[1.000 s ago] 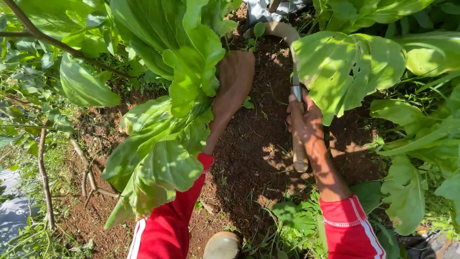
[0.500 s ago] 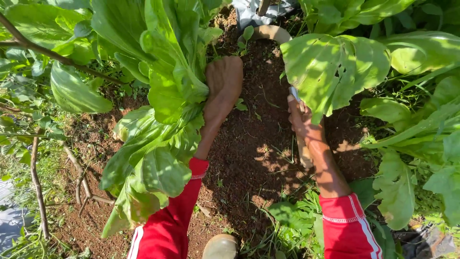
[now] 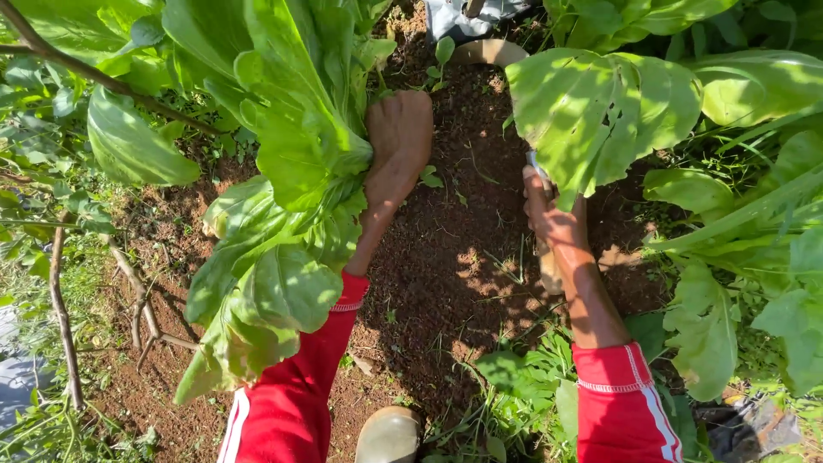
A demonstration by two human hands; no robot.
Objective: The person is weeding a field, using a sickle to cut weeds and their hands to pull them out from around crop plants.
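Observation:
My left hand (image 3: 396, 141) is closed around the stems of a large leafy green plant (image 3: 283, 171) whose broad leaves hang down over my red left sleeve. Beside another big green leaf (image 3: 600, 111) on the right, my right hand (image 3: 553, 219) grips a knife with a pale wooden handle (image 3: 549, 270). Only a bit of the blade shows above the fist, under the leaf. Bare dark brown soil (image 3: 463, 257) lies between the two hands.
Leafy plants (image 3: 737, 223) crowd the right side. Thin bare branches (image 3: 64, 317) and weeds fill the left. A boot toe (image 3: 390, 433) shows at the bottom edge, another (image 3: 489, 51) at the top by grey cloth (image 3: 467, 17). Small seedlings (image 3: 429, 176) dot the soil.
My left hand has pulled the bunch of leaves a little further left. My right hand with the knife stays by the right plant, and the view has shifted slightly.

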